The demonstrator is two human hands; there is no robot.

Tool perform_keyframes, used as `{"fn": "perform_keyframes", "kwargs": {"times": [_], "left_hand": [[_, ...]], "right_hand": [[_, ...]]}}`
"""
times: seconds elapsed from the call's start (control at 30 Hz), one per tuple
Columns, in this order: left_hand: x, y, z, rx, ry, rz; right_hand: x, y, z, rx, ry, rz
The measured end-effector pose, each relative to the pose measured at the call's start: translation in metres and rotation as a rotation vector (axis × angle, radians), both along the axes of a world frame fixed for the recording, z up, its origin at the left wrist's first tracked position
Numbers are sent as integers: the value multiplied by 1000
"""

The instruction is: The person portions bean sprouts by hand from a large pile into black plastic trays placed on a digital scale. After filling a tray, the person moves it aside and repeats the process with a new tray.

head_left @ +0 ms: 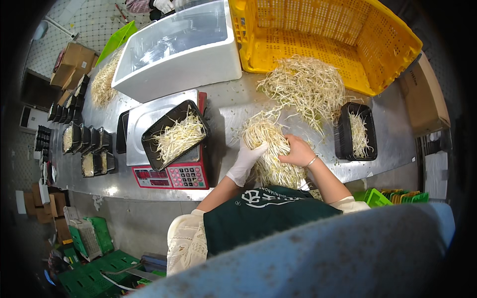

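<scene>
Both hands hold a thick bundle of bean sprouts just above the table's near edge. My left hand, in a white glove, closes on its left side. On the other side my bare right hand grips it, a bracelet at the wrist. To the left, a black plastic tray of sprouts rests tilted on a red digital scale with a metal plate. Beyond my hands lies a loose heap of sprouts. Right of my right hand stands another black tray, partly filled with sprouts.
A yellow perforated crate lies on its side at the back of the metal table. Beside it stands a white foam box holding clear plastic. Several filled black trays are at the left. A cardboard box stands at the right.
</scene>
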State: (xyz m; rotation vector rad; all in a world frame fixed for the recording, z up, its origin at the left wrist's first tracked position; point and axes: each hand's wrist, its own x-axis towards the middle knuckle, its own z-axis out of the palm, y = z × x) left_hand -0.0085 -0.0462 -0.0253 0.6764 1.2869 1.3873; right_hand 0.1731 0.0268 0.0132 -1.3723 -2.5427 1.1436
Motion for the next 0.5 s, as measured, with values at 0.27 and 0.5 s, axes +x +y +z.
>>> {"fn": "perform_keyframes", "kwargs": {"times": [0.27, 0.5], "left_hand": [[-5, -6, -8, 86, -71, 40], [-13, -20, 6, 14, -194, 99]], "right_hand": [[1, 22, -16, -464, 396, -227], [23, 97, 53, -449, 507, -466]]}}
